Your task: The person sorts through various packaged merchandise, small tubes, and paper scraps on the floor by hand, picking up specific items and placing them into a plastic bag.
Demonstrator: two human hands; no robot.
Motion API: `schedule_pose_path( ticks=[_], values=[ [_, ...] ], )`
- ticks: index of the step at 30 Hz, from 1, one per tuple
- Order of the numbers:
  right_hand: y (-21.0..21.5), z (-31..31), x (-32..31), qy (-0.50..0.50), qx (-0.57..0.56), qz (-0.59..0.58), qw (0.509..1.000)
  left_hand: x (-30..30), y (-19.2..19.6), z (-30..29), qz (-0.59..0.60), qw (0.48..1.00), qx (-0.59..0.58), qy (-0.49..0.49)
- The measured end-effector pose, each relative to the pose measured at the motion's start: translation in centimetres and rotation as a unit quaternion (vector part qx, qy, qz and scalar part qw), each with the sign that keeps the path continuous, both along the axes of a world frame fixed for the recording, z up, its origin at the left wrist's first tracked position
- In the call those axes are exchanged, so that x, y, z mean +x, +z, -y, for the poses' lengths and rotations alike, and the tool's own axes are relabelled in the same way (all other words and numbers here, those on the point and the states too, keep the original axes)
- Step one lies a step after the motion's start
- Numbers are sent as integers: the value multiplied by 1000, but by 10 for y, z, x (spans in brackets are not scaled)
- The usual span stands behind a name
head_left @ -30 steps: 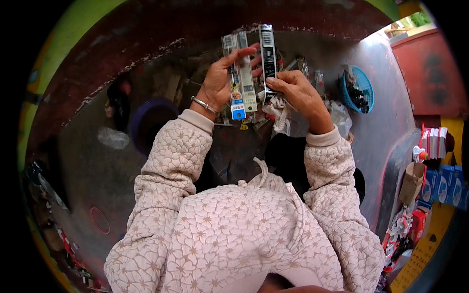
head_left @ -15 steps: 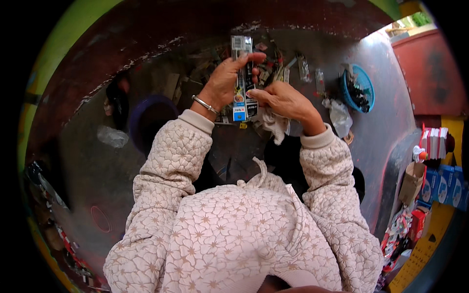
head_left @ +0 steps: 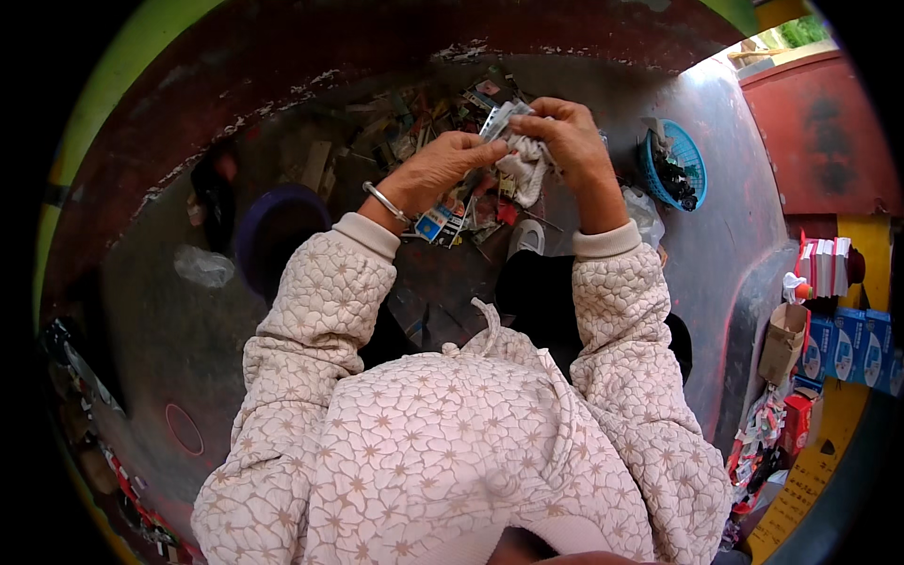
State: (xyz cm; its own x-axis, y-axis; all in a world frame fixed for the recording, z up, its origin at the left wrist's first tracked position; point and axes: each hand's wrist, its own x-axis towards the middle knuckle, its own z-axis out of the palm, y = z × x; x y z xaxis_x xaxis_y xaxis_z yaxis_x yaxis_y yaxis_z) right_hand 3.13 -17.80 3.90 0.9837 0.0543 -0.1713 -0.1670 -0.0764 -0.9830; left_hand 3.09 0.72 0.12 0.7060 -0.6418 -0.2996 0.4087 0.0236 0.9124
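Note:
A long narrow package (head_left: 436,222), with a blue-and-white printed lower end, slants up to the right between my hands. My left hand (head_left: 443,169), a silver bangle at its wrist, is closed round its middle. My right hand (head_left: 574,151) pinches near the package's upper end, where it looks clear and silvery. A crumpled white cloth (head_left: 527,171) hangs under the right fingers and seems held in that palm. The fingers hide the middle of the package. Beneath both hands lies a heap of printed packets and scraps (head_left: 405,141).
A blue basket (head_left: 699,165) with dark items stands to the right, a clear plastic bag (head_left: 646,217) beside it. At left are a purple basin (head_left: 247,235) and another clear bag (head_left: 202,266). Boxes (head_left: 847,344) line the right edge. A shoe (head_left: 527,235) is just below the cloth.
The package has tipped from upright to a slant. My right hand has moved up from its lower part to its upper end, bringing the white cloth along.

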Motion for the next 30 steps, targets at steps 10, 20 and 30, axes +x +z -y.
schedule_pose_path(
  ticks=[10, 20, 30],
  values=[
    [-8, 26, 10, -101, -163, 87, 978, -2, 3, 0, -70, 993, -93, 24],
    [-15, -18, -6, -149, -484, 356, 785, -10, 7, 0, -17, 996, -77, 29],
    [-3, 21, 3, -126, 12, -49, 991, -4, 3, -2, 71, 993, -35, 83]
  ],
)
